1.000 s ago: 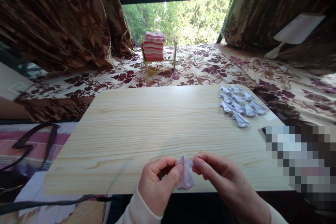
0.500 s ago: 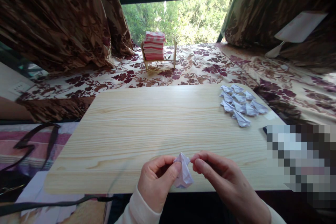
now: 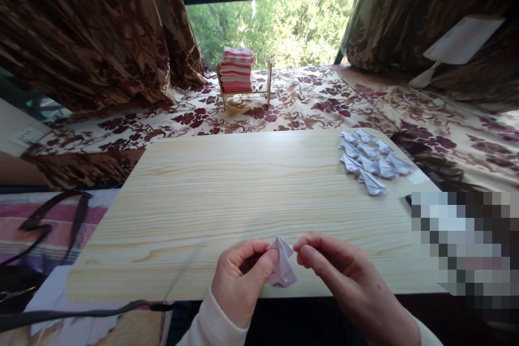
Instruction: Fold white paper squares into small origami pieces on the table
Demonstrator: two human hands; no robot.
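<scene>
A small folded piece of pale lilac paper (image 3: 282, 266) is held over the near edge of a light wooden board (image 3: 243, 194). My left hand (image 3: 239, 280) pinches its left side between thumb and curled fingers. My right hand (image 3: 344, 275) pinches the paper's upper right corner with thumb and forefinger. Both hands are closed on the paper, just above the board.
A pile of several folded paper pieces (image 3: 371, 162) lies at the board's far right corner. A floral cloth (image 3: 308, 102) covers the surface behind, with a small wooden rack of red-and-white stacked fabric (image 3: 237, 73) by the window. Dark cables (image 3: 48, 216) lie at left.
The folded paper and both hands have shifted very slightly; the grip on the paper is unchanged.
</scene>
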